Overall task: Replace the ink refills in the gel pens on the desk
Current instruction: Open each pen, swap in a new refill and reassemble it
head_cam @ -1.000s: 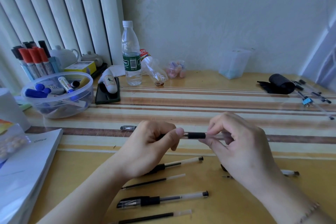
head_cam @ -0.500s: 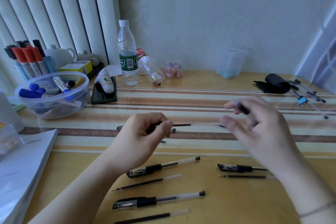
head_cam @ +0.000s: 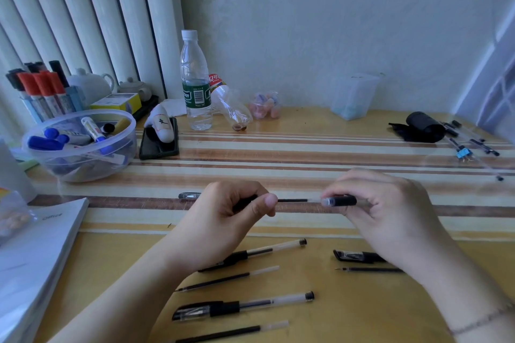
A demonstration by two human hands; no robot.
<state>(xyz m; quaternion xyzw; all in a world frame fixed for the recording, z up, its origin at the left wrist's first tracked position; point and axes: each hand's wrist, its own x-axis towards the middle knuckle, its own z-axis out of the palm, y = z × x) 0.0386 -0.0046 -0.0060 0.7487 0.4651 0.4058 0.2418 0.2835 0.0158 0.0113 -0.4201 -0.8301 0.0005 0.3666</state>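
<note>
My left hand [head_cam: 223,223] pinches a thin black ink refill [head_cam: 292,200] that sticks out level to the right. My right hand [head_cam: 390,211] grips a clear pen barrel with a black grip sleeve [head_cam: 338,200], whose open end meets the refill's free end. A pen cap [head_cam: 189,195] lies on the desk behind my left hand. In front of me lie two capped gel pens [head_cam: 250,253] [head_cam: 242,308], loose refills [head_cam: 228,277] [head_cam: 231,333] [head_cam: 367,269] and a capped front piece [head_cam: 359,255].
A clear bowl of markers [head_cam: 80,167] stands at the left, with a phone [head_cam: 158,145] and a water bottle [head_cam: 195,83] behind. A white book [head_cam: 33,259] lies at the near left. A black pouch [head_cam: 423,128] and more pens [head_cam: 485,147] lie far right.
My right hand pulled the barrel off the refill and away to the right, then brought its open end back to the refill's end. My left hand stayed put.
</note>
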